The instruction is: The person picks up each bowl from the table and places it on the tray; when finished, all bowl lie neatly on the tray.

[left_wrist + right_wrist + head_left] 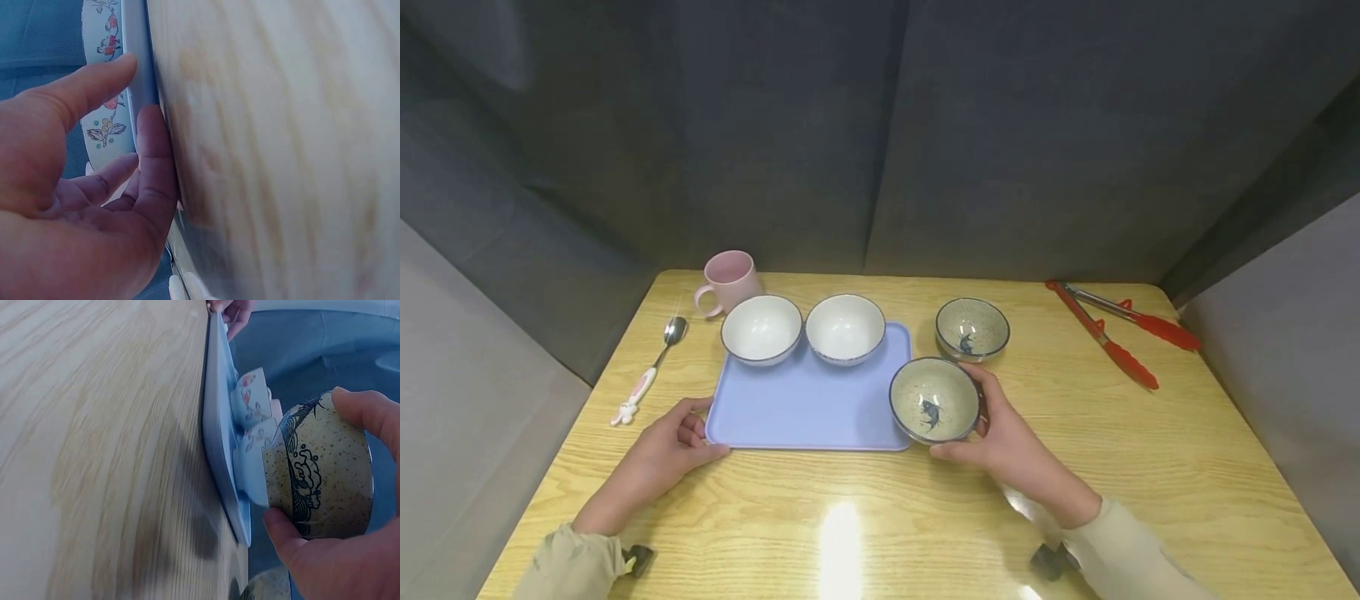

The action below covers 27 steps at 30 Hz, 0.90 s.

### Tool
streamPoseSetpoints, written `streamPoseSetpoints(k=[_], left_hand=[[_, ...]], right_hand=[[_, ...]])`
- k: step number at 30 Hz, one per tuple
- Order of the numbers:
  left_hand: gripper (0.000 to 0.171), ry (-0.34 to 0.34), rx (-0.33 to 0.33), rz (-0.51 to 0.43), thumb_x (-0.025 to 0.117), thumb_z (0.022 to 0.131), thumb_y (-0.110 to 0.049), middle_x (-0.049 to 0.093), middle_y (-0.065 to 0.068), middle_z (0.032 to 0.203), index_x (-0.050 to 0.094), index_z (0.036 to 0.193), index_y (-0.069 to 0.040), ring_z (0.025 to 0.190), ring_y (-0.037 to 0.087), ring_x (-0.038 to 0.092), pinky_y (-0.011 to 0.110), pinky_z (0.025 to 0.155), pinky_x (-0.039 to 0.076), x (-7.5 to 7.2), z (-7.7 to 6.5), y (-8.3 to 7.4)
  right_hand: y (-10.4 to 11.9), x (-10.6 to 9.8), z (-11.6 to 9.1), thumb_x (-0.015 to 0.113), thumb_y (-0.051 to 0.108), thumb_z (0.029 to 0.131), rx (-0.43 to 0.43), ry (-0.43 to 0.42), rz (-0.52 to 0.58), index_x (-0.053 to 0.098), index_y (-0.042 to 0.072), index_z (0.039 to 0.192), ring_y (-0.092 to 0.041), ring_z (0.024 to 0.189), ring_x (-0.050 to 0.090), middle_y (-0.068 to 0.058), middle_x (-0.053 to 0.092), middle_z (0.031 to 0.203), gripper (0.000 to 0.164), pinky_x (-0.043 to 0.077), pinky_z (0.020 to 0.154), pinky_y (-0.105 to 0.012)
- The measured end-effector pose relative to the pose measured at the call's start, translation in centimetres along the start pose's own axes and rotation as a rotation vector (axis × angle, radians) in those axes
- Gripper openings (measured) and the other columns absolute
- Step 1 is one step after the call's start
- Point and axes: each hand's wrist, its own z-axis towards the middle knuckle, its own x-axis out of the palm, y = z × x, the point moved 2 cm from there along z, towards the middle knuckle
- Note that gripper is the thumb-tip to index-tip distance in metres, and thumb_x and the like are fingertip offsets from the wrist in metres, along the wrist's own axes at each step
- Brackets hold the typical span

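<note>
Your left hand (670, 437) grips the blue tray (808, 408), whose rim beside your right hand (1002, 435) could tip the speckled bowl (934, 398) gripped there if lowered askew.

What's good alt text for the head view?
A person's right hand holds a speckled bowl over the right edge of a blue tray; the left hand grips its near left corner. Two white bowls stand on the tray; around it are a pink mug, spoon, second speckled bowl and red tongs.
</note>
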Motion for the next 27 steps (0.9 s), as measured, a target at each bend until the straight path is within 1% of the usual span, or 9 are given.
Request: streamPoseSetpoints(k=[5, 11, 17, 23, 27], left_hand=[[0.082, 0.001, 0.005, -0.002, 0.09, 0.097, -0.026, 0.062, 0.01, 0.108, 0.05, 0.163, 0.001, 0.092, 0.017, 0.059, 0.024, 0.076, 0.052, 0.0, -0.1, 0.0], [0.081, 0.0, 0.008, -0.002, 0.09, 0.098, -0.025, 0.062, 0.009, 0.108, 0.05, 0.163, 0.001, 0.092, 0.017, 0.059, 0.024, 0.076, 0.052, 0.1, 0.0, 0.0], [0.081, -0.002, 0.013, -0.003, 0.09, 0.097, -0.025, 0.062, 0.009, 0.107, 0.05, 0.162, 0.002, 0.092, 0.017, 0.059, 0.024, 0.075, 0.051, 0.0, 0.1, 0.0], [0.082, 0.004, -0.001, -0.006, 0.09, 0.098, -0.026, 0.061, 0.009, 0.108, 0.049, 0.163, 0.001, 0.093, 0.018, 0.059, 0.024, 0.076, 0.052, 0.1, 0.1, 0.1], [0.082, 0.005, -0.002, -0.005, 0.09, 0.098, -0.026, 0.062, 0.009, 0.108, 0.049, 0.163, 0.001, 0.093, 0.018, 0.059, 0.024, 0.076, 0.052, 0.1, 0.2, 0.2]], right_hand=[[0.4, 1.3, 0.5, 0.102, 0.01, 0.078, -0.019, 0.039, 0.024, 0.028, 0.014, 0.172, -0.045, 0.166, 0.036, -0.018, 0.034, 0.177, 0.12, 0.027, 0.136, -0.06], [0.6, 2.9, 1.0, 0.102, 0.01, 0.078, -0.016, 0.084, 0.047, 0.026, 0.013, 0.173, -0.042, 0.168, 0.033, -0.016, 0.032, 0.178, 0.121, 0.027, 0.137, -0.057], [1.3, 4.5, 1.5, 0.102, 0.007, 0.078, -0.026, 0.132, 0.073, 0.024, 0.012, 0.173, -0.045, 0.168, 0.034, -0.018, 0.031, 0.179, 0.124, 0.029, 0.136, -0.055], [2.2, 5.9, 2.1, 0.102, 0.007, 0.077, -0.01, 0.164, 0.072, 0.024, 0.016, 0.174, -0.045, 0.168, 0.035, -0.018, 0.031, 0.18, 0.125, 0.03, 0.136, -0.054], [2.7, 6.6, 2.3, 0.101, 0.004, 0.077, -0.01, 0.178, 0.088, 0.024, 0.017, 0.173, -0.044, 0.165, 0.039, -0.017, 0.034, 0.178, 0.124, 0.034, 0.135, -0.056]])
